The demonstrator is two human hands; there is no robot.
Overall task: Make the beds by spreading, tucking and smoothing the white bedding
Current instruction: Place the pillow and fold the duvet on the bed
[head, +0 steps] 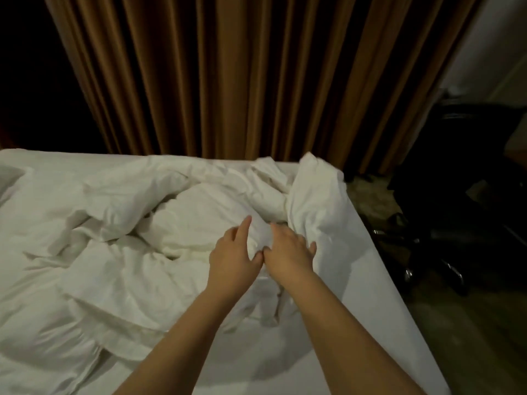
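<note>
A crumpled white duvet [119, 246] lies bunched across the bed, with a raised fold [313, 201] standing up near the bed's right side. The flat white sheet [368, 280] shows along the right edge. Both my hands are on the heap, side by side with thumbs touching. My left hand [232, 253] rests on the duvet with its index finger stretched forward and the other fingers loosely bent. My right hand [288, 248] has its fingers curled down into the fabric just below the raised fold, gripping it.
Brown pleated curtains [242, 81] hang right behind the bed's far edge. A dark office chair [456, 201] with chrome castors stands on the floor to the right of the bed. The floor [470, 337] there is dim.
</note>
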